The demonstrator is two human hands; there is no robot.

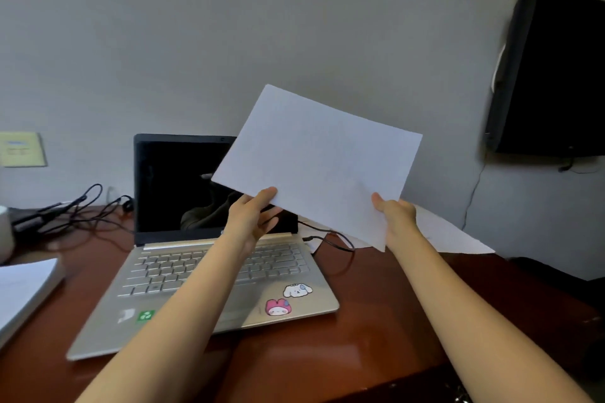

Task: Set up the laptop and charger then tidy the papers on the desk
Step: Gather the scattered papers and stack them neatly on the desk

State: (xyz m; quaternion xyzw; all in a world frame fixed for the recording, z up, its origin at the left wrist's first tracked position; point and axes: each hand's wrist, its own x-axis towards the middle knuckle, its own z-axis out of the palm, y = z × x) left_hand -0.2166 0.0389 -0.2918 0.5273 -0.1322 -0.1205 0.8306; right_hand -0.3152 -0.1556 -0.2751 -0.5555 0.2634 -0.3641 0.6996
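Observation:
An open silver laptop [209,275] with a dark screen and cartoon stickers sits on the reddish-brown desk [376,321]. A black charger cable [337,240] runs into its right side. I hold a white sheet of paper [320,160] tilted in the air above the laptop's right half. My left hand [253,216] pinches its lower left edge and my right hand [394,214] grips its lower right edge. More white paper [451,235] lies on the desk behind my right hand, partly hidden by the raised sheet.
A stack of white papers [23,291] lies at the desk's left edge. Tangled black cables [72,209] sit at the back left near a wall plate [21,149]. A black wall-mounted screen [553,72] hangs at the upper right. A white cup's edge [5,232] shows far left.

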